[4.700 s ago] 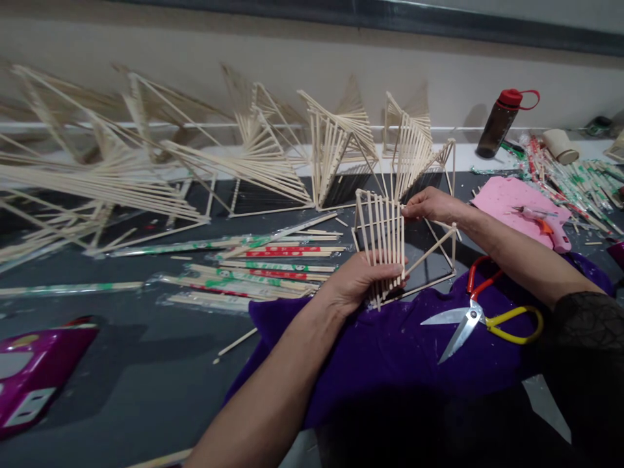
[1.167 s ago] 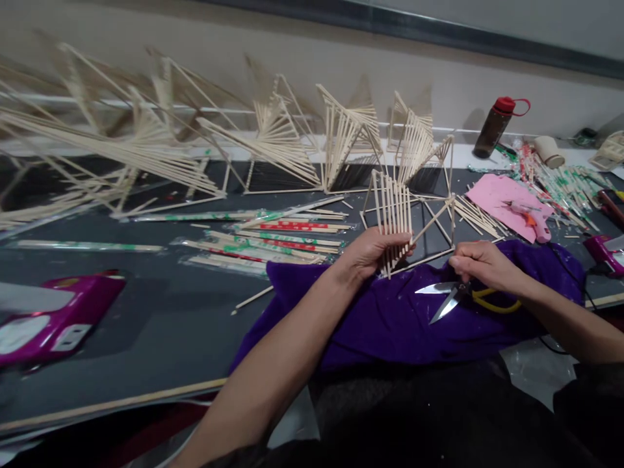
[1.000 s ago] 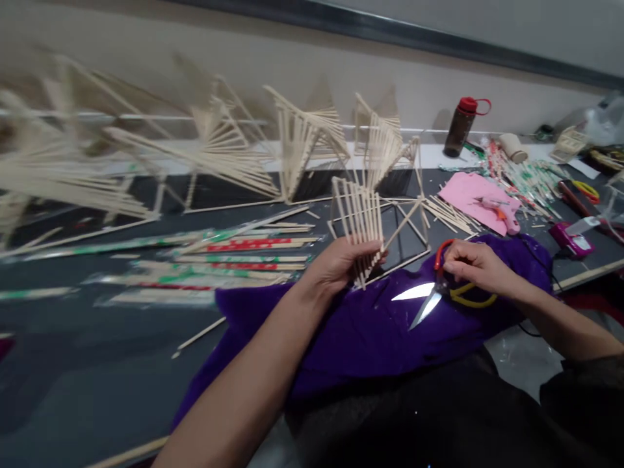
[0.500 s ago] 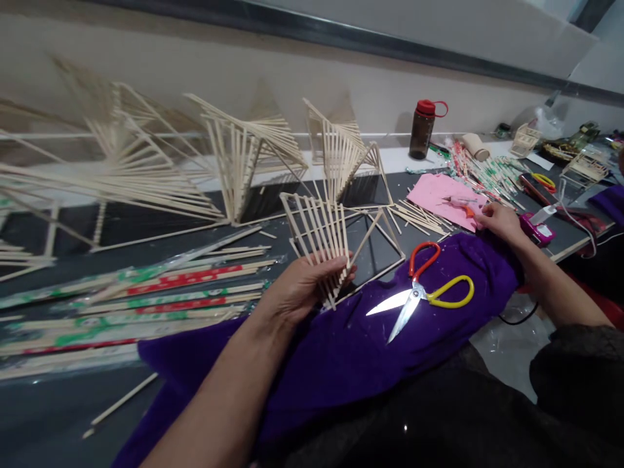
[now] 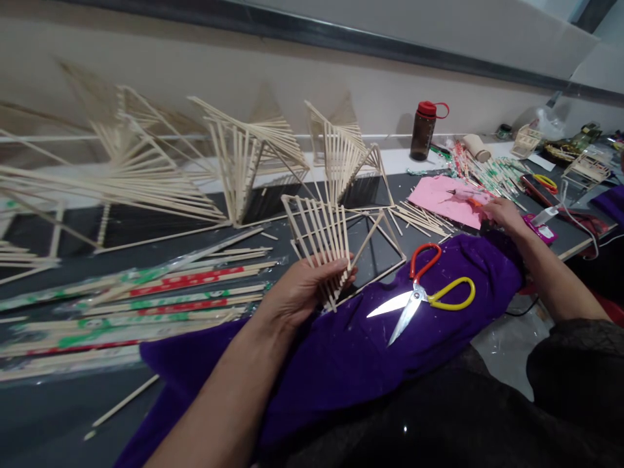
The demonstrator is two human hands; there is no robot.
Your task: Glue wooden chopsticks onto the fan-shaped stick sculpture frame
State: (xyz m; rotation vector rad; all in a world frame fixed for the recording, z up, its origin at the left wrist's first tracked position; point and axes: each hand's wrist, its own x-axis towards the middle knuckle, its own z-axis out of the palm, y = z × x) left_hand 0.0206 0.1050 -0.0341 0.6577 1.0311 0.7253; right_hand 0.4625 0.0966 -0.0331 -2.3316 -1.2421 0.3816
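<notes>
My left hand (image 5: 305,286) is closed around the lower end of a small fan-shaped stick frame (image 5: 319,227), its thin wooden sticks spreading upward. On the right, my right hand (image 5: 504,214) has its fingers around the handle of a glue gun (image 5: 470,195), whose dark nozzle points left over a pink sheet (image 5: 433,198). Part of the handle is hidden by the fingers. Scissors (image 5: 416,294) with one red and one yellow handle lie open on a purple cloth (image 5: 341,377) between my arms.
Larger twisted stick structures (image 5: 248,149) stand along the wall. Wrapped chopsticks (image 5: 185,286) lie at the left. Cut sticks (image 5: 422,220) are scattered near the pink sheet. A brown bottle with a red lid (image 5: 423,133) stands behind. A pink-purple box (image 5: 541,227) sits beyond my right hand.
My right hand has closed around the glue gun and shifted slightly to the right, and the gun's nozzle has tipped up a little. The left hand keeps its hold on the stick frame.
</notes>
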